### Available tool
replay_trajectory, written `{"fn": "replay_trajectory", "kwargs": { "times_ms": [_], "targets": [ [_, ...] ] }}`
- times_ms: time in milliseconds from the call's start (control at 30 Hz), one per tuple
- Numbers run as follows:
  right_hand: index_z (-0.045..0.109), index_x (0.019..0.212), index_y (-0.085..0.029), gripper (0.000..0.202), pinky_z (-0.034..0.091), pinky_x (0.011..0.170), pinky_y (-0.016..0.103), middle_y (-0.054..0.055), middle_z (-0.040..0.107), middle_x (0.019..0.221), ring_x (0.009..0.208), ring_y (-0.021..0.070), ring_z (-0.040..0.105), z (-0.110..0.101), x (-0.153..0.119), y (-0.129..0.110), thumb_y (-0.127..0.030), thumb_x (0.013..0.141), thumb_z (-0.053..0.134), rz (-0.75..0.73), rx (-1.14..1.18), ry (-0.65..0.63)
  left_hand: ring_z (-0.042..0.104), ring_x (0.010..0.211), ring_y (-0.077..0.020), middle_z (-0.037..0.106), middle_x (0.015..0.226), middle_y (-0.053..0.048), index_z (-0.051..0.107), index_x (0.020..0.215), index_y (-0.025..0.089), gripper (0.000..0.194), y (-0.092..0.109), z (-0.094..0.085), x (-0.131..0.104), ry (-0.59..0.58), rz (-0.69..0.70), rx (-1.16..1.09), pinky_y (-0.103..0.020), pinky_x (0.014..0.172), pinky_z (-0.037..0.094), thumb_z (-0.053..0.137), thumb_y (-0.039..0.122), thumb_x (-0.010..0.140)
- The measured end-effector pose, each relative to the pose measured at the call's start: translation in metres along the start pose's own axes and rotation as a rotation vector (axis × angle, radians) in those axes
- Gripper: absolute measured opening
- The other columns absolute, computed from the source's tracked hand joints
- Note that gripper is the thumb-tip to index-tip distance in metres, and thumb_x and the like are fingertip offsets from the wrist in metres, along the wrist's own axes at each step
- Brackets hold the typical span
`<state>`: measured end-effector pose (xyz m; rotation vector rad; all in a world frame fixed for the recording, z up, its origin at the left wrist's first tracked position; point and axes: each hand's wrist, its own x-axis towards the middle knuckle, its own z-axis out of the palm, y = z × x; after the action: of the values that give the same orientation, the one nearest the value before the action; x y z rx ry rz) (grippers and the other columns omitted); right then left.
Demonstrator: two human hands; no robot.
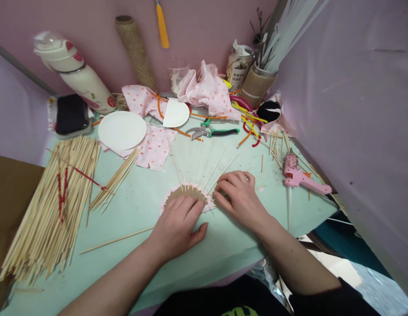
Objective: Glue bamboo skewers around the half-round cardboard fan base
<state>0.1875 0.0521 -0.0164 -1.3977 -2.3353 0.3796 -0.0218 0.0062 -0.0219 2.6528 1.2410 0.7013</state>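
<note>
A half-round piece of brown cardboard (172,197) edged with pink dotted cloth lies in front of me. Thin bamboo sticks (196,162) fan out from its curved edge. My left hand (182,221) rests flat over the lower part of the cardboard, fingers stretched and thumb out to the side. At the right end of the fan, my right hand (238,197) has its fingers curled round a bamboo stick by the cardboard's edge; its fingertips partly hide the contact. More stick ends poke out beyond that hand. A single loose stick (116,240) lies left of my left hand.
A big pile of bamboo sticks (48,206) covers the left side, a smaller bundle (116,177) beside it. Green-handled pruning shears (220,131), a white paper disc (122,130) and dotted cloth (205,87) lie behind. A pink glue gun (299,175) rests at right.
</note>
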Motion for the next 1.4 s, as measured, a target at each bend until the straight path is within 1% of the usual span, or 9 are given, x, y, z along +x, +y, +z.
{"fn": "replay_trajectory", "kwargs": {
  "times_ms": [100, 267, 367, 600, 867, 1267, 1400],
  "targets": [
    [0.063, 0.083, -0.023, 0.015, 0.029, 0.096, 0.044, 0.005, 0.068, 0.099, 0.101, 0.0239, 0.055, 0.0001, 0.0001, 0.0003, -0.027, 0.095, 0.056, 0.001, 0.023, 0.000, 0.058, 0.084, -0.0265, 0.069, 0.097, -0.014, 0.060, 0.109, 0.010, 0.027, 0.0004, -0.0016, -0.0004, 0.003, 0.029, 0.001, -0.041, 0.073, 0.048, 0.059, 0.025, 0.087],
    [0.063, 0.083, -0.022, 0.012, 0.028, 0.097, 0.045, 0.005, 0.068, 0.099, 0.102, 0.0238, 0.055, 0.0003, -0.0005, 0.0006, -0.026, 0.093, 0.059, 0.008, 0.032, -0.002, 0.060, 0.099, -0.0273, 0.071, 0.115, -0.010, 0.062, 0.108, 0.013, 0.023, 0.0003, -0.0041, 0.0003, -0.052, 0.063, -0.045, -0.042, 0.083, 0.048, 0.057, 0.023, 0.088],
    [0.064, 0.084, -0.021, 0.012, 0.029, 0.097, 0.045, 0.005, 0.068, 0.100, 0.103, 0.0239, 0.055, 0.0000, -0.0007, 0.0005, -0.027, 0.093, 0.059, 0.007, 0.031, -0.005, 0.060, 0.099, -0.0273, 0.072, 0.119, -0.009, 0.063, 0.106, 0.014, 0.022, 0.0000, -0.0037, 0.0001, -0.063, 0.063, -0.053, -0.043, 0.084, 0.048, 0.057, 0.024, 0.088],
    [0.064, 0.083, -0.021, 0.012, 0.028, 0.096, 0.044, 0.005, 0.068, 0.100, 0.102, 0.0237, 0.055, 0.0005, -0.0009, 0.0015, -0.027, 0.093, 0.060, -0.002, 0.029, -0.002, 0.060, 0.101, -0.0268, 0.072, 0.122, -0.007, 0.064, 0.106, 0.015, 0.021, -0.0001, -0.0020, -0.0019, -0.068, 0.056, -0.037, -0.040, 0.082, 0.046, 0.056, 0.025, 0.089],
    [0.064, 0.083, -0.022, 0.013, 0.028, 0.097, 0.043, 0.004, 0.068, 0.099, 0.101, 0.0223, 0.054, 0.0019, -0.0010, 0.0017, -0.029, 0.093, 0.061, -0.008, 0.015, 0.003, 0.060, 0.100, -0.0262, 0.072, 0.121, -0.006, 0.063, 0.107, 0.014, 0.022, 0.0024, -0.0032, 0.0010, -0.090, 0.064, -0.004, -0.040, 0.080, 0.045, 0.055, 0.025, 0.090],
    [0.063, 0.082, -0.021, 0.013, 0.027, 0.096, 0.043, 0.003, 0.068, 0.098, 0.100, 0.0227, 0.055, 0.0051, -0.0004, 0.0027, -0.030, 0.089, 0.070, -0.008, 0.005, 0.020, 0.060, 0.101, -0.0261, 0.072, 0.119, -0.007, 0.064, 0.109, 0.015, 0.024, 0.0036, -0.0028, 0.0021, -0.093, 0.065, 0.026, -0.040, 0.081, 0.043, 0.055, 0.025, 0.089],
    [0.063, 0.082, -0.021, 0.013, 0.027, 0.096, 0.043, 0.003, 0.068, 0.098, 0.100, 0.0227, 0.055, 0.0057, -0.0007, 0.0030, -0.030, 0.089, 0.070, -0.008, 0.006, 0.026, 0.060, 0.101, -0.0259, 0.072, 0.118, -0.008, 0.064, 0.109, 0.015, 0.024, 0.0037, -0.0027, 0.0022, -0.083, 0.068, 0.026, -0.039, 0.081, 0.043, 0.056, 0.024, 0.089]
  ]
}}
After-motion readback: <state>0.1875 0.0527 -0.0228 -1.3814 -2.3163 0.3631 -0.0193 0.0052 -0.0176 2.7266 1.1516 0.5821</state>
